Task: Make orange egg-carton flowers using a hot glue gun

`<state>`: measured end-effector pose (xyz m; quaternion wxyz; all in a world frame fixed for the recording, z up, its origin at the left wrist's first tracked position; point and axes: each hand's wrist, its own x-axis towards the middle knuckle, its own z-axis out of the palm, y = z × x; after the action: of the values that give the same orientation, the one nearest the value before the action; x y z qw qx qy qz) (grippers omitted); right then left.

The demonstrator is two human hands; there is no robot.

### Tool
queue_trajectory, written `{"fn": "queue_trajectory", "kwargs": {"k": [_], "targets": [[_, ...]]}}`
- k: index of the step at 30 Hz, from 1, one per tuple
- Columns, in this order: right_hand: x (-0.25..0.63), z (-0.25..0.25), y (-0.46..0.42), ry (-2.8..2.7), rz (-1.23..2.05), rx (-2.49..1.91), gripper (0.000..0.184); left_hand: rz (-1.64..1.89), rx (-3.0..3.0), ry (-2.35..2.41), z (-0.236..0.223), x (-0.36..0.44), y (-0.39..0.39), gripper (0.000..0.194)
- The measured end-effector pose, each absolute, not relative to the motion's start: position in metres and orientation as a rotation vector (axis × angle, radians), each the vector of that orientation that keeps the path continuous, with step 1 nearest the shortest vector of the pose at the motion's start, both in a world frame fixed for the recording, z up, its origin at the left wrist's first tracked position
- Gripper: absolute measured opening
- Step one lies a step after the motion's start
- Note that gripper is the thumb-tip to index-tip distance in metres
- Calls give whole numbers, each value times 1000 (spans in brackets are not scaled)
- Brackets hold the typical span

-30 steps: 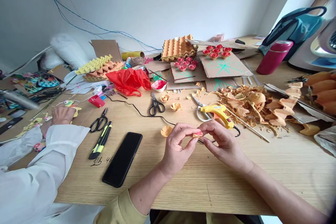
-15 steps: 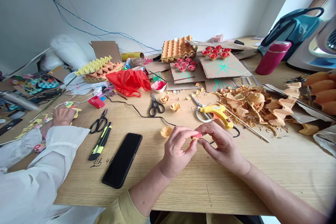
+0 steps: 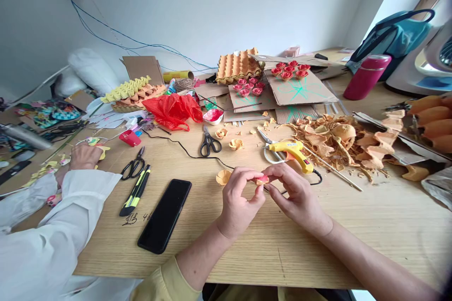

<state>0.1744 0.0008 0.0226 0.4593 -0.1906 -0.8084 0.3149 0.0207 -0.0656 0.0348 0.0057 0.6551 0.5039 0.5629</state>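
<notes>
Between my fingertips is a small red-painted egg-carton petal piece (image 3: 262,180), its lower edge pale orange. My left hand (image 3: 242,200) pinches it from the left, thumb below and fingers above. On the other side my right hand (image 3: 298,197) has its fingertips closed on the same piece. Just left of my hands lies an unpainted orange carton flower (image 3: 223,177). Farther off are two layered orange flowers, one (image 3: 236,144) nearer than the other (image 3: 221,133). A yellow glue gun (image 3: 295,154) rests beyond my right hand, beside silver scissors (image 3: 273,150).
A phone (image 3: 165,216), utility knife (image 3: 136,191) and black scissors (image 3: 133,165) lie left. A co-worker's hand (image 3: 84,155) works at far left. Carton scraps (image 3: 328,143) heap right; red flowers (image 3: 287,70) stand on cardboard (image 3: 300,91). A cable (image 3: 181,143) crosses the table.
My hands and the red petal piece have shifted slightly left, and the piece is tilted so more of its pale edge shows. The surroundings stay as they were.
</notes>
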Motion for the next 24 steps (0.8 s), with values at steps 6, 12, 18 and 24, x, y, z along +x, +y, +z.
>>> {"fn": "queue_trajectory", "kwargs": {"k": [6, 12, 18, 24], "targets": [[175, 20, 2, -1985, 842, -481, 22, 1734, 1977, 1580, 34, 20, -66, 28], [175, 20, 2, -1983, 857, -477, 22, 1720, 1939, 1557, 31, 19, -67, 27], [175, 23, 1, -1975, 827, -475, 20, 1727, 1968, 1518, 31, 18, -67, 27], [175, 24, 0, -1971, 791, -479, 19, 1732, 1988, 1512, 31, 18, -66, 27]]}}
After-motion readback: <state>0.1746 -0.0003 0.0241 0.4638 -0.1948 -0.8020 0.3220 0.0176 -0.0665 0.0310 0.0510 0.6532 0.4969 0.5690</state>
